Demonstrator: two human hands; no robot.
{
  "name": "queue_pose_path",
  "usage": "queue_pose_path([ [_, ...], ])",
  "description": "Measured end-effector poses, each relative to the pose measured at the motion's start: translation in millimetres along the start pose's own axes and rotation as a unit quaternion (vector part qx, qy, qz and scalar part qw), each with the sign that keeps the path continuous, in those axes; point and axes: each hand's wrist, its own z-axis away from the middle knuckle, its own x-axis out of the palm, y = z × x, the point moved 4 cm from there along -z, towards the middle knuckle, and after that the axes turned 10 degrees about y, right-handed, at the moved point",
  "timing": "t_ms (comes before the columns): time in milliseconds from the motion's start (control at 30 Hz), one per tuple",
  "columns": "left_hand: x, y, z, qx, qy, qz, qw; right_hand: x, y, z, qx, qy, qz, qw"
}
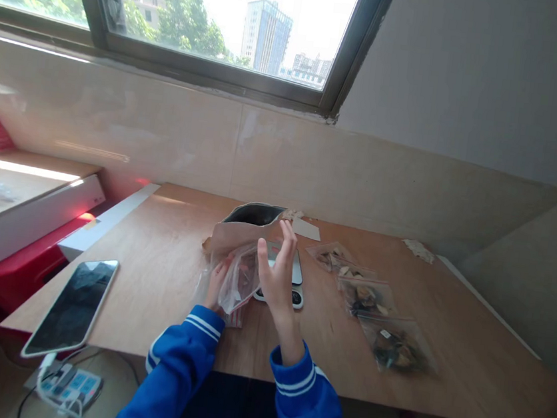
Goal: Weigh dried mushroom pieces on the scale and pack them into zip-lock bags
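My left hand (216,282) grips the edge of a clear plastic zip bag (240,278) and holds it up above the wooden table (160,276). My right hand (278,273) is raised beside the bag's mouth with its fingers stretched up and apart, holding nothing I can see. Just behind the bag stands an open brown paper pouch (243,228) with a dark inside. A small digital scale (294,285) lies under and behind my right hand.
A row of three filled clear bags (366,296) lies to the right on the table. A smartphone (72,306) rests at the left front corner. White boxes (22,206) and a red object sit further left; a power strip (68,386) lies on the floor.
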Motion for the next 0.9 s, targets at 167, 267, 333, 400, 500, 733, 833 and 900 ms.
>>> queue_pose_path([
  [167,13.3,23.8,16.4,0.058,0.006,-0.008,0.998,-0.5,26.0,7.7,0.123,-0.011,0.008,0.992],
  [267,17.4,39.8,28.1,0.145,0.024,-0.063,0.987,0.5,48.3,26.3,0.281,-0.037,-0.037,0.958],
  [333,18.3,45.6,34.2,0.161,0.029,-0.096,0.982,-1.2,58.9,37.9,0.361,-0.039,-0.095,0.927],
  [400,18.2,50.7,38.4,0.170,0.020,-0.131,0.976,-5.1,63.8,41.6,0.388,-0.029,-0.157,0.908],
  [500,15.5,62.2,42.6,0.210,0.009,-0.191,0.959,-14.4,63.5,34.9,0.369,-0.005,-0.205,0.907],
  [733,6.8,71.9,50.4,0.259,0.059,-0.262,0.928,-21.9,43.6,45.5,0.366,-0.002,-0.210,0.907],
  [833,2.0,65.2,52.5,0.236,0.097,-0.275,0.927,-14.9,42.3,73.0,0.402,-0.055,-0.233,0.884],
  [900,-1.1,63.0,53.1,0.221,0.102,-0.293,0.924,-12.8,46.6,88.0,0.414,-0.064,-0.251,0.872],
])
